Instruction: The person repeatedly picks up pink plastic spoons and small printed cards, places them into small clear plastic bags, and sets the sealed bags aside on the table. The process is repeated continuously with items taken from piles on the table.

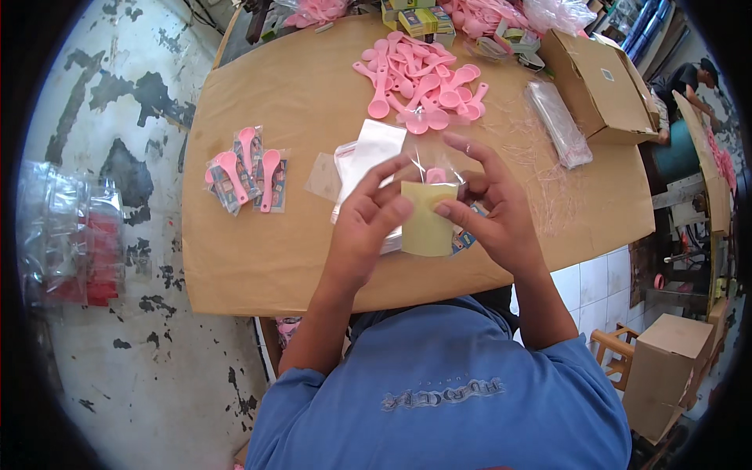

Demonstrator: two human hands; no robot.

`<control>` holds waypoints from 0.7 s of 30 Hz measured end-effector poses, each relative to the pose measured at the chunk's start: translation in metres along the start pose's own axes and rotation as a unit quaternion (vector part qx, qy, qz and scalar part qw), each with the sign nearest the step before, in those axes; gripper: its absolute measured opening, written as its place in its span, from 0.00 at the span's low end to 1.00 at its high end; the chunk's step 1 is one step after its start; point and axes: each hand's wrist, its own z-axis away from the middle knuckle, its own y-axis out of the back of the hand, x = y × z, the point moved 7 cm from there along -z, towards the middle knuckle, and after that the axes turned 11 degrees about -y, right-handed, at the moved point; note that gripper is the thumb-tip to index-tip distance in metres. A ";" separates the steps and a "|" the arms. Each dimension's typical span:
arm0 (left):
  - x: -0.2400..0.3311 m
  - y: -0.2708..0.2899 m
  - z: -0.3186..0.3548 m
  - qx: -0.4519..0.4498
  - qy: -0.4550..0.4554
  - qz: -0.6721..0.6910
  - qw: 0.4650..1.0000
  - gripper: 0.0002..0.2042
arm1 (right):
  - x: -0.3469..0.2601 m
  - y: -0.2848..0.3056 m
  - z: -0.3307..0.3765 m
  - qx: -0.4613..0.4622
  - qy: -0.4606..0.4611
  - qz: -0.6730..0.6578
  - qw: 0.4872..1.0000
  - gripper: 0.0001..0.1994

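Note:
In front of my chest, a pale yellow card point(428, 227) is held up between both hands, with a clear plastic bag point(439, 160) around its top. A bit of a pink spoon point(435, 175) shows above the card's upper edge. My left hand point(368, 215) grips the left side with thumb and fingers. On the right edge presses the thumb of my right hand point(505, 215), its index finger stretched up along the bag. White flat bags point(376, 145) lie stacked behind my left hand. Printed cards point(468, 237) partly show beneath my right hand.
Loose pink spoons point(423, 74) are heaped at the far middle. Several bagged spoons point(247, 168) lie at left. A bundle of clear bags point(558, 124) and a cardboard box point(599, 86) sit at right. Beyond them, another person point(689, 82) works.

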 end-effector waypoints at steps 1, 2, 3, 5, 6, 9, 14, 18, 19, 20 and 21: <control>0.000 -0.007 0.000 -0.033 -0.001 -0.083 0.996 0.27 | 0.007 -0.001 0.000 -0.017 -0.035 -0.004 0.999 0.33; -0.002 -0.011 -0.002 -0.006 0.004 -0.075 0.997 0.24 | 0.013 -0.003 0.000 -0.033 -0.070 -0.008 0.997 0.36; -0.006 -0.014 -0.002 -0.007 0.006 -0.078 0.997 0.24 | 0.015 -0.003 0.001 -0.032 -0.069 -0.010 0.997 0.36; -0.013 -0.012 -0.004 0.016 -0.007 -0.101 0.995 0.21 | 0.025 -0.002 0.003 -0.029 -0.121 -0.075 0.989 0.34; -0.013 -0.013 -0.004 0.029 -0.012 -0.107 0.994 0.19 | 0.028 -0.001 0.003 -0.027 -0.120 -0.077 0.989 0.34; -0.013 -0.014 -0.002 0.044 -0.013 -0.170 0.984 0.22 | 0.037 0.011 0.005 0.037 -0.097 -0.096 0.990 0.33; -0.013 -0.019 0.000 0.027 -0.030 -0.206 0.978 0.27 | -0.023 0.017 0.013 0.245 0.256 0.311 0.882 0.21; -0.015 -0.016 0.005 -0.004 -0.064 -0.258 0.964 0.31 | -0.037 0.000 0.004 0.235 0.284 0.370 0.853 0.15; -0.014 -0.016 0.006 -0.002 -0.066 -0.257 0.964 0.31 | -0.034 -0.002 0.003 0.239 0.289 0.376 0.847 0.14; -0.014 -0.017 0.007 -0.008 -0.056 -0.264 0.963 0.31 | -0.032 -0.003 0.002 0.243 0.294 0.382 0.842 0.14; -0.014 -0.018 0.008 -0.015 -0.046 -0.271 0.961 0.31 | -0.031 -0.005 0.001 0.240 0.295 0.383 0.842 0.14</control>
